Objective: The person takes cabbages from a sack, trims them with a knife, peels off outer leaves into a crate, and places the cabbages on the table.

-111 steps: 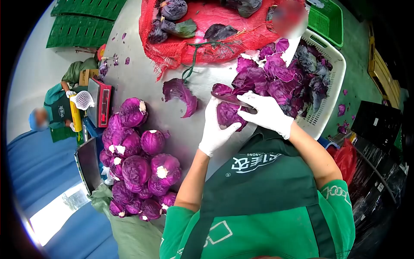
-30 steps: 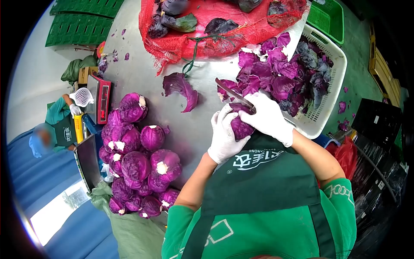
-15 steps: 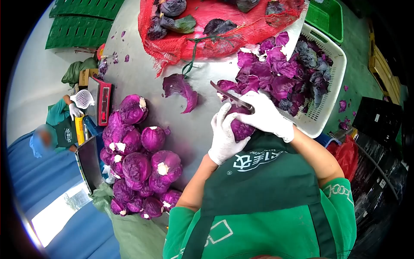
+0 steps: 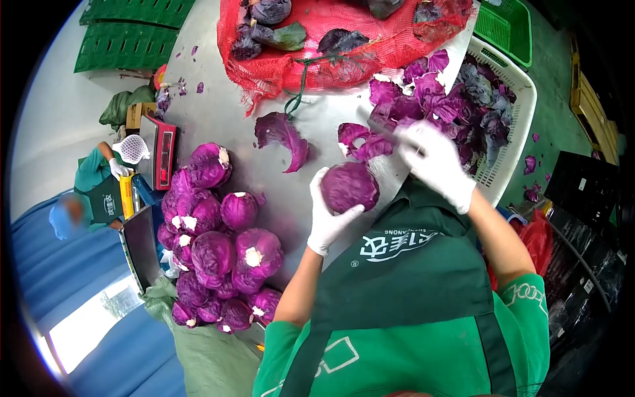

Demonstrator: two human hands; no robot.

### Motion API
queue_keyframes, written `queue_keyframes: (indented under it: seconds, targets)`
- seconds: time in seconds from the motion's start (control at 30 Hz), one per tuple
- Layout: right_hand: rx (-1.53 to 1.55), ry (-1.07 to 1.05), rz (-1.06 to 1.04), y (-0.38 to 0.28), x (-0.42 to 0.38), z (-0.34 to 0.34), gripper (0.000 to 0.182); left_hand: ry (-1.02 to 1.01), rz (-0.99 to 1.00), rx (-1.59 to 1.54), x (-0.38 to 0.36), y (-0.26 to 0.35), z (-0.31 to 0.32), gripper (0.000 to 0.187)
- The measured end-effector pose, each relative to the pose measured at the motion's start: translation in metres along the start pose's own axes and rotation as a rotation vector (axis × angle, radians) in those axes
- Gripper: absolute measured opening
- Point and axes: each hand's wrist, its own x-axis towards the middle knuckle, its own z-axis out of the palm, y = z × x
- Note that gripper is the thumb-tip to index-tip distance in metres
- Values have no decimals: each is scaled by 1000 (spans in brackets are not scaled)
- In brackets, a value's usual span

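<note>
My left hand (image 4: 331, 215), in a white glove, grips a round purple cabbage (image 4: 350, 188) over the metal table. To the right, my gloved right hand (image 4: 436, 159) is closed round a knife (image 4: 382, 120), whose blade is blurred by motion above the leaves. Loose purple leaves (image 4: 370, 144) lie between the cabbage and the leaf pile. One curled leaf (image 4: 283, 137) rests further left on the metal. A heap of cabbages (image 4: 210, 258) with pale cut stems stands at the table's left side.
A red mesh bag (image 4: 331, 66) with dark cabbages lies at the far side. A white crate (image 4: 519, 135) of leaves is on the right, near a green crate (image 4: 509, 33). At the left are a red scale (image 4: 164, 155) and a co-worker (image 4: 99, 192).
My right hand has moved right with the knife, away from the cabbage. My left hand now holds the cabbage alone, a little further left, with its top exposed.
</note>
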Motion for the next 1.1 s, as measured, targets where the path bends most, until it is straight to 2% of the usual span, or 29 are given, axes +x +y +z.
queue_keyframes:
  seconds: [0.03,0.07,0.13,0.17,0.27,0.33,0.4,0.47,0.5,0.57,0.6,0.67,0.73,0.77,0.8,0.83,0.87,0.93,0.97,1.0,1.03,1.07,1.1]
  targets:
    - [233,-158,134,-21,-5,-1,31,40,-65,-193,1,3,2,101]
    - [268,-166,58,-27,-12,7,38,80,-131,-387,2,4,6,99]
    - [420,-306,220,-52,-15,3,48,104,-146,-470,4,4,10,97]
    - [422,-288,254,-59,-17,5,52,122,-165,-556,4,4,13,96]
    - [373,-231,286,-59,-18,16,56,118,-138,-535,5,13,24,95]
    - [346,-257,279,-59,-12,8,55,119,-163,-572,6,14,30,98]
    - [275,-281,286,-64,-12,4,48,176,-53,-362,5,12,38,100]
    - [71,-291,292,-59,-20,15,39,193,-24,-317,5,18,43,101]
    - [70,-292,292,-58,-20,16,39,208,-20,-314,5,19,44,102]
    - [132,-126,283,-50,-16,17,25,223,-15,-309,5,19,46,103]
    - [165,-42,279,-46,-13,17,18,218,-34,-407,4,18,46,97]
    - [235,20,443,-28,-1,2,16,213,-52,-500,4,20,42,92]
    - [84,166,329,24,7,-9,22,54,-286,-1012,2,30,31,77]
    - [-36,192,481,42,12,-20,21,30,-346,-1085,0,24,27,65]
    - [-229,220,383,76,9,-25,25,33,-339,-1084,1,19,26,65]
    - [-494,272,326,71,13,-38,32,16,-436,-1318,3,15,26,68]
    - [-582,280,301,64,16,-48,37,-3,-536,-1551,4,13,27,71]
    - [-383,284,276,40,14,-55,34,-8,-549,-1578,9,21,31,72]
    - [-252,301,182,31,12,-49,28,-62,-553,-1657,11,24,32,70]
    - [-45,269,174,14,10,-41,22,-118,-557,-1734,13,26,34,69]
    - [87,139,229,-11,9,-37,20,-108,-581,-1769,14,24,37,72]
    - [198,155,153,-22,3,-24,20,-113,-587,-1767,16,26,39,72]
    - [265,64,167,-33,0,-18,21,-108,-632,-1805,17,31,40,72]
